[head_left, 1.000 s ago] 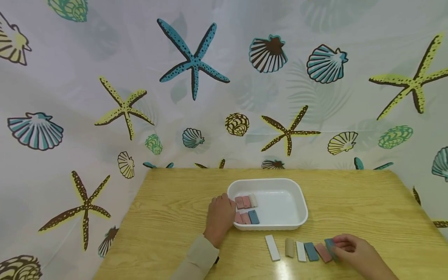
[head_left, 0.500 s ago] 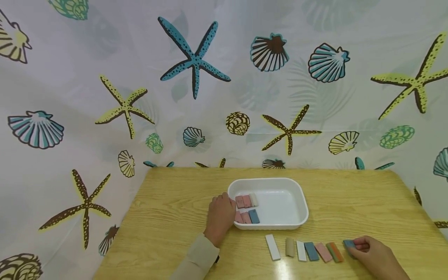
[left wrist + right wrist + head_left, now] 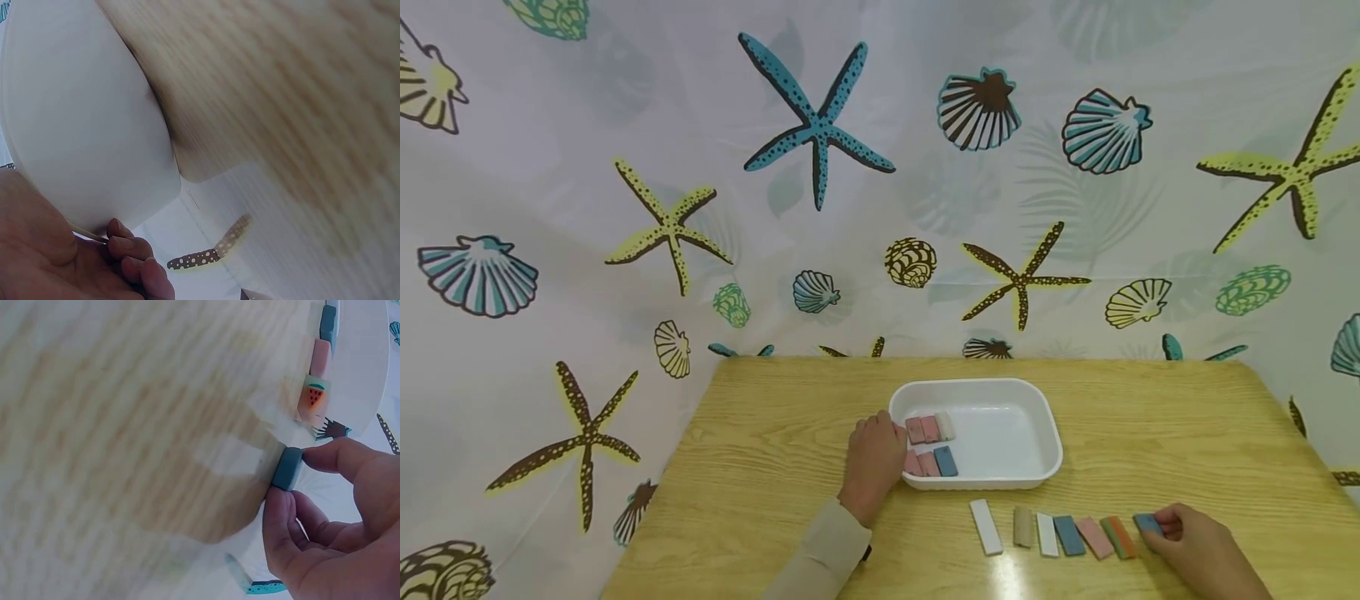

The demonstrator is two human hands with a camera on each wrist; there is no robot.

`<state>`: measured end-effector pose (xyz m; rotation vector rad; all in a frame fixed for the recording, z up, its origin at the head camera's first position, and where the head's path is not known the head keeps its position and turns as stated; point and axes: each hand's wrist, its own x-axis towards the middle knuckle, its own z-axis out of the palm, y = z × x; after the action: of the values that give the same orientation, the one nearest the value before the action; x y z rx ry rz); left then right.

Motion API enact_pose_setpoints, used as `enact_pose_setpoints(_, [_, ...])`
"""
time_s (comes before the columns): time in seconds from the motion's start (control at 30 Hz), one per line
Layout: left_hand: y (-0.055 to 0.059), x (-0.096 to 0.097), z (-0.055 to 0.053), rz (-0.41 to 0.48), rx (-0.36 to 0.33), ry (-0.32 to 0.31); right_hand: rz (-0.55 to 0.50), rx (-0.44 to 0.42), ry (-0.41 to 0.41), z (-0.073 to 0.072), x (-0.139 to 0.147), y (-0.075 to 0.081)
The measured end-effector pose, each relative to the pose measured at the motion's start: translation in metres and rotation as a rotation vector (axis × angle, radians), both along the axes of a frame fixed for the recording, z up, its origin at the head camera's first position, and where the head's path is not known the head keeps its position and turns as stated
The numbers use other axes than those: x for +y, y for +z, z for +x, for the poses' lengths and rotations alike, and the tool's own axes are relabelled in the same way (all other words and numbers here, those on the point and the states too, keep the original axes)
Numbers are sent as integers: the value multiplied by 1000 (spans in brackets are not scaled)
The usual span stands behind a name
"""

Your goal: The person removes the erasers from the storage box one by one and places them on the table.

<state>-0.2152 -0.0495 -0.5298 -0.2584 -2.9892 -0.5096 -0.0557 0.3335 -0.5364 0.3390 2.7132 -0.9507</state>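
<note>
My right hand [image 3: 1198,542] pinches a blue eraser [image 3: 287,469] between thumb and fingers, at the right end of a row on the table. Left of it lie an orange-and-green eraser [image 3: 1119,537] with a watermelon print, a pink eraser [image 3: 1095,537], another blue eraser [image 3: 1069,535], a short white eraser [image 3: 1047,534], a beige eraser [image 3: 1022,527] and a long white block [image 3: 987,527]. At the left end of the white tray [image 3: 1000,442], my left hand [image 3: 874,458] grips the rim, fingers curled under it in the left wrist view.
Inside the tray's left side sit two short rows: pink erasers [image 3: 929,428] with a beige one [image 3: 945,427] behind, and pink ones [image 3: 928,463] with a blue one [image 3: 946,461] in front. A shell-printed curtain [image 3: 880,167] hangs behind the wooden table [image 3: 760,433].
My right hand has moved right with the blue eraser, from over the orange-and-green one to a spot beside it, uncovering it. The left hand stays on the tray.
</note>
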Motion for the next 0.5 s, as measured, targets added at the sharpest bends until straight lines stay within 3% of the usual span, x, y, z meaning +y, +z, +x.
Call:
enact_pose_setpoints(0.17, [1,0,0,-7,8,0,27,-43,49,-5,0,7])
enact_pose_setpoints(0.3, [-1,0,-1,-16,4,-3,47,-40,75,-12,-4,22])
enact_pose_setpoints(0.4, [-4,0,-2,-24,-12,1,43,59,55,-19,-17,37])
enact_pose_setpoints(0.5, [-5,1,-3,-19,-21,13,15,217,47,-27,-37,51])
